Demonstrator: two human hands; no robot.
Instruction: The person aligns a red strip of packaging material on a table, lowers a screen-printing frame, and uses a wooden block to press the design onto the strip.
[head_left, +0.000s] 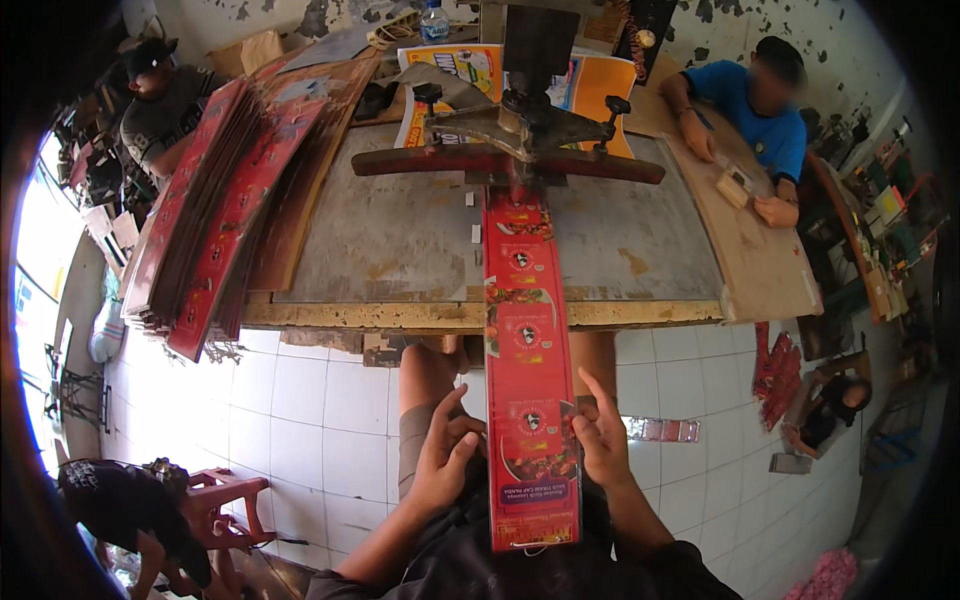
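One red printed packaging strip (530,372) is running from under the metal press (515,135) over the workbench (400,240) edge to the lap; similar red strips (205,215) are sitting stacked left, done or waiting unclear. Left hand (443,465) is hovering beside it, half-spread, no visible hold; right hand (603,447) is bringing its thumb to the edge, index extended, can't tell if gripping.

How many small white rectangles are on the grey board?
2, both left of the red strip: upper rectangle near the metal bar, lower rectangle farther from it. More may be hidden.
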